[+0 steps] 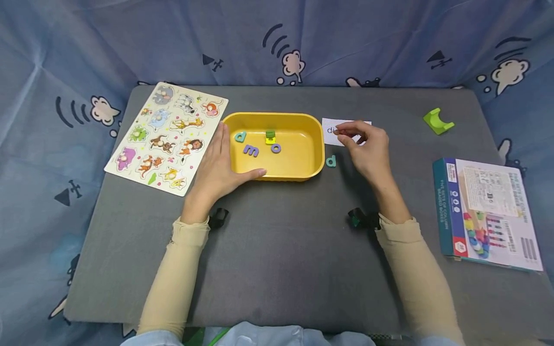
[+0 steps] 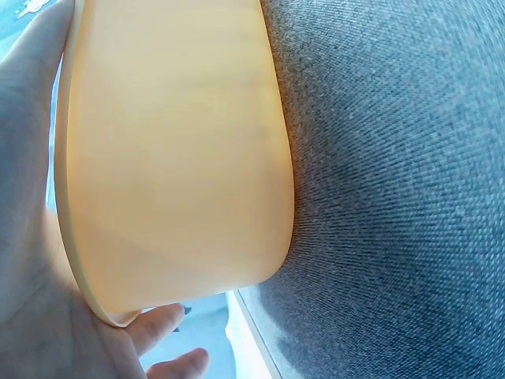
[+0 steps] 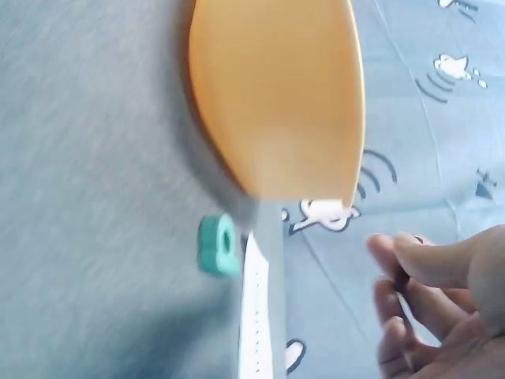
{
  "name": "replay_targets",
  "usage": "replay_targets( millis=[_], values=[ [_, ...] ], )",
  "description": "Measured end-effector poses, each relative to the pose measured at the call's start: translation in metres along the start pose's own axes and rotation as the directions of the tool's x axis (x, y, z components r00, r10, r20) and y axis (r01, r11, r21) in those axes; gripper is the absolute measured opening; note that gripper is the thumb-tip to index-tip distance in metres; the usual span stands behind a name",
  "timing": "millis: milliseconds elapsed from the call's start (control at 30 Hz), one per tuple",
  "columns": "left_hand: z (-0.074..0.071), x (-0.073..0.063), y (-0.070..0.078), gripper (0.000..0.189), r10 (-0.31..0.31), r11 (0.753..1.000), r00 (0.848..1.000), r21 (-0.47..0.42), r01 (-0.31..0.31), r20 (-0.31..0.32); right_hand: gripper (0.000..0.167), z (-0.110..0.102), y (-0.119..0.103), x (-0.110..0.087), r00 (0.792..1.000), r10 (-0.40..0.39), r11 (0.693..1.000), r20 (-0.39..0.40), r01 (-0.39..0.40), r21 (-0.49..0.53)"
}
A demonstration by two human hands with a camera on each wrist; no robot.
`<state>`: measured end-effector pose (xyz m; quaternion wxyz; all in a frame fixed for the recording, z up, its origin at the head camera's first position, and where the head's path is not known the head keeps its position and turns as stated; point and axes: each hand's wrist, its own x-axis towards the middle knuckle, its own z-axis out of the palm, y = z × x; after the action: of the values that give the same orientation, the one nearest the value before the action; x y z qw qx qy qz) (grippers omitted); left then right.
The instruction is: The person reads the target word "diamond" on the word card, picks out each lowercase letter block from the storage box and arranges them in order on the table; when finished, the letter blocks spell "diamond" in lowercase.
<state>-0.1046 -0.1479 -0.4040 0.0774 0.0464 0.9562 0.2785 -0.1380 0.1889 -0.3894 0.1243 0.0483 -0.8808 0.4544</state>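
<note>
My left hand (image 1: 216,166) rests against the left end of a yellow tray (image 1: 298,166), fingers straight along its side and thumb over the front rim. In the tray lie a teal letter (image 1: 240,137), a purple m (image 1: 251,151), a purple o (image 1: 276,148) and a small green-and-yellow piece (image 1: 270,137). Over a white card (image 1: 327,139), my right hand (image 1: 368,146) pinches a small dark red piece (image 3: 402,277) between thumb and fingertips; its shape is mostly hidden. The card's printed word shows only "di", the rest being covered. A teal d (image 1: 331,161) lies just below the card.
An animal peg puzzle board (image 1: 169,139) lies at the left, close to the tray and left hand. At the far right are a lime-green curved block (image 1: 438,121) and a boxed toy (image 1: 489,214). A blue patterned cloth (image 1: 242,43) hangs behind the grey table (image 1: 281,250).
</note>
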Motion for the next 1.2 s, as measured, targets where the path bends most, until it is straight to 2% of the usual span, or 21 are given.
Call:
replay_targets(
  millis=[100, 267, 533, 800, 1000, 1200],
  values=[
    [-0.001, -0.001, 0.0, 0.143, -0.002, 1.0, 1.0, 0.001, 0.002, -0.002, 0.014, -0.003, 0.008, -0.003, 0.996, 0.072, 0.997, 0.051, -0.07, -0.043],
    [-0.001, -0.001, 0.0, 0.143, 0.001, 1.0, 1.0, -0.007, -0.001, 0.0, 0.016, -0.008, 0.024, -0.008, 0.984, 0.143, 0.985, 0.102, -0.132, -0.106],
    [0.001, -0.001, -0.001, 0.143, -0.006, 1.0, 1.0, -0.007, 0.006, -0.005, 0.015, -0.016, 0.035, -0.012, 0.942, 0.225, 0.969, 0.248, -0.19, -0.159],
    [0.001, 0.0, -0.001, 0.143, 0.002, 1.0, 1.0, -0.013, -0.002, -0.007, 0.014, -0.013, 0.037, -0.012, 0.93, 0.283, 0.951, 0.233, -0.241, -0.196],
    [0.001, 0.0, -0.001, 0.142, 0.004, 1.0, 1.0, -0.01, -0.004, -0.007, 0.016, -0.011, 0.036, -0.011, 0.912, 0.33, 0.935, 0.242, -0.281, -0.216],
    [0.001, 0.001, -0.001, 0.143, 0.002, 1.0, 1.0, -0.009, -0.002, -0.007, 0.014, -0.009, 0.034, -0.012, 0.904, 0.341, 0.934, 0.259, -0.295, -0.202]
  ],
)
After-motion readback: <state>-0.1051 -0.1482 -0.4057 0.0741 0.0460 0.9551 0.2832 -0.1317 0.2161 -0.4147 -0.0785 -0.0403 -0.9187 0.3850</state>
